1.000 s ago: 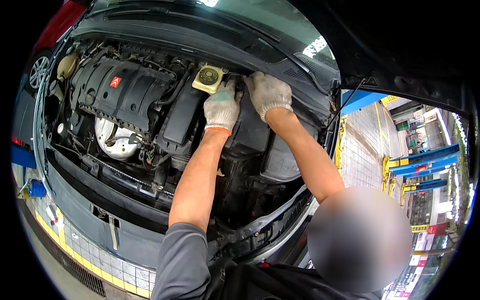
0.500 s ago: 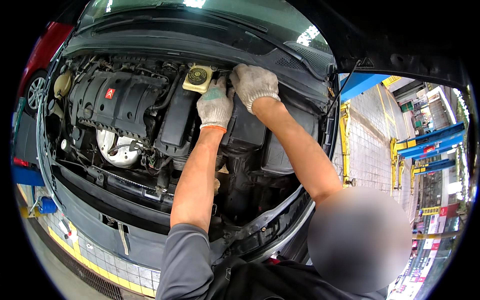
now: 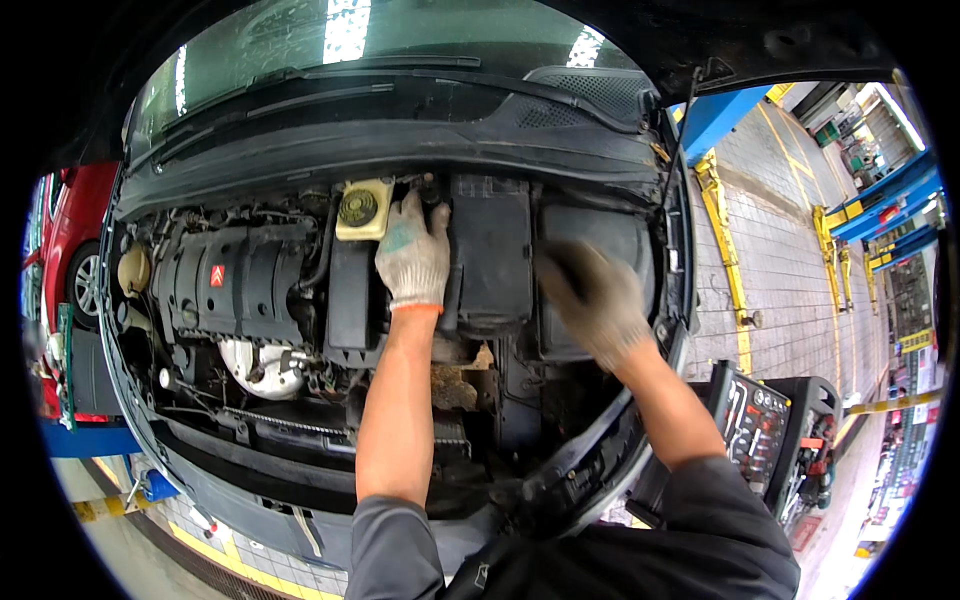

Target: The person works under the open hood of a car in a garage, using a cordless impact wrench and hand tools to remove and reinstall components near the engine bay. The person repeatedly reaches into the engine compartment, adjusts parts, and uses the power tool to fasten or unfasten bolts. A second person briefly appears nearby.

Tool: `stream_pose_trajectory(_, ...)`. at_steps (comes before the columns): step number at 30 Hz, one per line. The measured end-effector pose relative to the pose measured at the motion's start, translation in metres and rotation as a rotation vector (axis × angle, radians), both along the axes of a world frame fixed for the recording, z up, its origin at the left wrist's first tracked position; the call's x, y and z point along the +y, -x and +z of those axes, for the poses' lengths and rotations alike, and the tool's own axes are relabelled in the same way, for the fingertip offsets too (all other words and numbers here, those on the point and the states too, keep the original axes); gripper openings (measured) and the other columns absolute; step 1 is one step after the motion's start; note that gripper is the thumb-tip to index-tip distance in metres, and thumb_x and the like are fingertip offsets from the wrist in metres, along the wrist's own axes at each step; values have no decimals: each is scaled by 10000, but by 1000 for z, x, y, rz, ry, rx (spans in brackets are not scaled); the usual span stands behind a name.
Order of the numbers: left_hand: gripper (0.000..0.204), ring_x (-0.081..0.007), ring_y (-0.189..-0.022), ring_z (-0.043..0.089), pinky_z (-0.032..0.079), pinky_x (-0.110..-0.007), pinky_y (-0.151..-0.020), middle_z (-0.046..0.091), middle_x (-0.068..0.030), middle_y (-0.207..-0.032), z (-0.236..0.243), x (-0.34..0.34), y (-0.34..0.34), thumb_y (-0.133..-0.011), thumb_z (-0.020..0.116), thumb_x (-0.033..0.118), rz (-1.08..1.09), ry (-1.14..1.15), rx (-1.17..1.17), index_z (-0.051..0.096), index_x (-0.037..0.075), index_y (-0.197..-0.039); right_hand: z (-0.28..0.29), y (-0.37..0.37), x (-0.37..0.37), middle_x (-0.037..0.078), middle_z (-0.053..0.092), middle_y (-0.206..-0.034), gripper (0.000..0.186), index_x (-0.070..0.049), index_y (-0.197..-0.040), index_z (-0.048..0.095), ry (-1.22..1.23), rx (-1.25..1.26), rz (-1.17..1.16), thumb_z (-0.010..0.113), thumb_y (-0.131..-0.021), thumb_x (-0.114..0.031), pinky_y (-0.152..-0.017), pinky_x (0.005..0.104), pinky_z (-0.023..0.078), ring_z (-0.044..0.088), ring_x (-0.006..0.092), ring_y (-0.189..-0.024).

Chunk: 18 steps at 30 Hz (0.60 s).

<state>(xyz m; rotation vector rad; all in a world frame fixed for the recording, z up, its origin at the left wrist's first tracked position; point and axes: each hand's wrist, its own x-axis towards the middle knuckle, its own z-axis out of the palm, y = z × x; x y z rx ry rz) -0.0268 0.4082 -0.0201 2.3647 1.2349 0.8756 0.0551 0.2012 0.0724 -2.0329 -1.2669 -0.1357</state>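
Observation:
My left hand (image 3: 412, 255), in a grey knit glove with a green patch, reaches into the engine bay beside a yellowish reservoir (image 3: 362, 208) with a round dark cap. Its fingers point away from me, with the thumb set apart, close to a small black fitting (image 3: 428, 186). Whether the fingertips touch that fitting, I cannot tell. A black rectangular box (image 3: 492, 250) stands just right of this hand. My right hand (image 3: 592, 300), gloved too, is over a wide black cover (image 3: 598, 235) farther right. Motion smears its fingers, so anything in them cannot be made out.
The black engine cover (image 3: 240, 280) with a red badge is at the left, above a silver heat shield (image 3: 262, 372). A prop rod (image 3: 686, 130) stands at the right. An open tool case (image 3: 760, 425) lies beside the car, near yellow-and-blue lift parts (image 3: 722, 235).
My right hand has left the area beside my left hand and moved right and toward me. The view has shifted, bringing the tool case into sight. The left hand stays by the reservoir.

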Motion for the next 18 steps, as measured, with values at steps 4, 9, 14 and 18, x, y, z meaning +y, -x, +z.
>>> stream_pose_trajectory(4, 471, -356, -1041, 687, 552, -420, -887, 700, -181, -1151, -3, 0, 17, -992, 665, 352, 11, -61, -52, 623, 34, -1337, -45, -5, -104, 146, 705, -904, 177, -62, -1051, 700, 104, -19, -121, 720, -883, -115, -685, 439, 553, 695, 349, -784)
stream_pose_trajectory(9, 467, -363, -1053, 688, 552, -419, -904, 695, -206, -1166, 2, -7, 14, -1011, 652, 329, -20, -35, -117, 624, -12, -1329, -93, 5, -177, 159, 695, -927, 278, -36, -1095, 680, 232, -102, -188, 721, -821, -10, -687, 464, 536, 676, 364, -792)
stream_pose_trajectory(14, 438, -377, -1004, 686, 561, -443, -851, 690, -219, -1103, 9, -11, 16, -1009, 645, 314, -8, -43, -53, 630, -16, -1296, -99, 9, -188, 159, 678, -934, 361, -39, -1135, 667, 246, -84, -136, 728, -780, -4, -683, 458, 526, 661, 358, -793)
stream_pose_trajectory(18, 483, -388, -1142, 665, 543, -456, -953, 674, -249, -1219, -6, -14, 11, -1041, 586, 387, -29, -109, -14, 626, -9, -1313, -93, 10, -200, 158, 677, -954, 342, -31, -1158, 660, 236, 2, -187, 723, -822, -40, -719, 454, 529, 663, 351, -829)
